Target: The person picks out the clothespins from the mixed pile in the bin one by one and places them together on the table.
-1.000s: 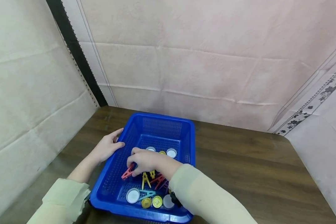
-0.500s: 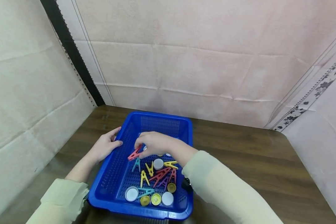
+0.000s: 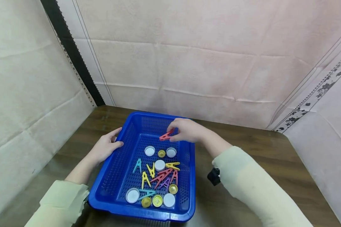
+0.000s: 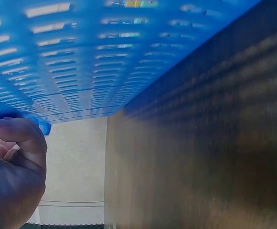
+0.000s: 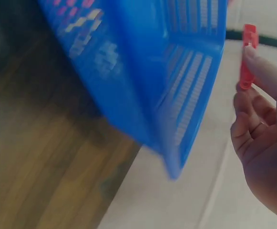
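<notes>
Right hand (image 3: 187,130) pinches a red clothespin (image 3: 166,135) at its fingertips, above the far end of the blue basket (image 3: 117,157). Left hand (image 3: 105,147) grips the basket's rim beside it. The pin is probably light, stiff plastic, best held at its handle end; the wrist view is blurred.

Brown wooden table (image 3: 253,164), pale wall sheets (image 3: 187,56), possibly fabric

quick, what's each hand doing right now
Left hand: grips the rim of the blue basket.
Right hand: pinches a red clothespin above the basket.
</notes>
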